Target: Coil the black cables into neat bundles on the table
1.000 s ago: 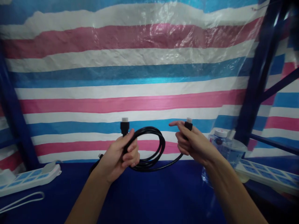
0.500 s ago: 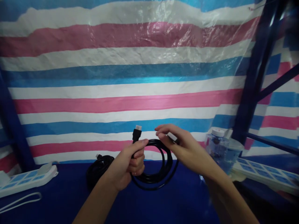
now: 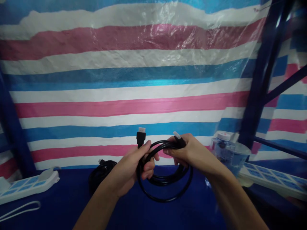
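A black cable hangs in several loops between my two hands, above the blue table. My left hand is wrapped round the left side of the coil, and a black plug with a light tip stands upright above its thumb. On the right side, my right hand pinches the loops, with the cable's other plug tilted up to the left beside its fingers. Part of the coil is hidden behind the fingers of both hands.
Another black cable coil lies on the blue table, left of my left forearm. Power strips sit at both sides. A lidded bottle and a clear container of liquid stand at the right. Striped sheeting hangs behind.
My right hand has closed on the coil, where its fingers were looser above it. The loops have shifted slightly right and spread lower, and the right plug now shows more clearly.
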### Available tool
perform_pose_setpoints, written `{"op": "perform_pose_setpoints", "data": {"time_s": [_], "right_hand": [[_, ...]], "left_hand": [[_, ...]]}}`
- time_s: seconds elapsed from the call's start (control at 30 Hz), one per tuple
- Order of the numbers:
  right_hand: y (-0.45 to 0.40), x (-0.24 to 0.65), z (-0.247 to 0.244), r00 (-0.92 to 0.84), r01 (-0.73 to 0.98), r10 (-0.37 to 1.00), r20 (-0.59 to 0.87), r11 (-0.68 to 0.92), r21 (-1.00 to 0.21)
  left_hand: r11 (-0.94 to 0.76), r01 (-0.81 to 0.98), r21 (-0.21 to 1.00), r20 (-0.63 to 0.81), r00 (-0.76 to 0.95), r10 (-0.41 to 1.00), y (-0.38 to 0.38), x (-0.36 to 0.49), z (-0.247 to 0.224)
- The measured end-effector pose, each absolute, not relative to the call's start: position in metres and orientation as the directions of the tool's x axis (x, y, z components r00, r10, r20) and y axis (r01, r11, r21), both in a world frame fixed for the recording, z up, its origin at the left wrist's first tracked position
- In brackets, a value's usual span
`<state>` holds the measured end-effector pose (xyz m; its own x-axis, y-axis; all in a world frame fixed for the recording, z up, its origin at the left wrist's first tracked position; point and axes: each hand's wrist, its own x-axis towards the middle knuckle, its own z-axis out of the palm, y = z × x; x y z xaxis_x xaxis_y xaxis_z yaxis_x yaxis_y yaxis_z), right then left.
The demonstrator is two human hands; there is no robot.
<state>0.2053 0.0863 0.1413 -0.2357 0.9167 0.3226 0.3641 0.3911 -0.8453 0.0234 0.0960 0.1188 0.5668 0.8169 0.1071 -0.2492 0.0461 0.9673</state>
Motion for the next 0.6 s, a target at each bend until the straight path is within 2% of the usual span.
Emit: {"op": "perform_pose_setpoints", "data": {"time_s": [0.17,0.3,0.4,0.5,0.6], "right_hand": [[0.085,0.196,0.135,-0.296,0.169,0.904,0.307,0.366,-0.915],[0.093,0.175,0.121,-0.205,0.251,0.917,0.343,0.388,-0.887],[0.097,0.164,0.114,-0.193,0.254,0.924,0.33,0.372,-0.893],[0.097,0.165,0.115,-0.314,0.109,0.903,0.295,0.343,-0.933],[0.099,0.173,0.118,-0.316,-0.05,0.875,0.368,0.371,-0.927]], "left_hand": [[-0.113,-0.179,0.977,0.181,0.429,0.885,0.097,0.019,0.12],[-0.182,-0.045,0.982,0.187,0.297,0.937,0.1,0.02,0.119],[-0.179,-0.092,0.979,0.196,0.222,0.955,0.104,0.022,0.116],[-0.169,-0.157,0.973,0.205,0.257,0.944,0.108,0.022,0.117],[-0.184,-0.296,0.937,0.247,0.191,0.95,0.111,0.014,0.122]]}}
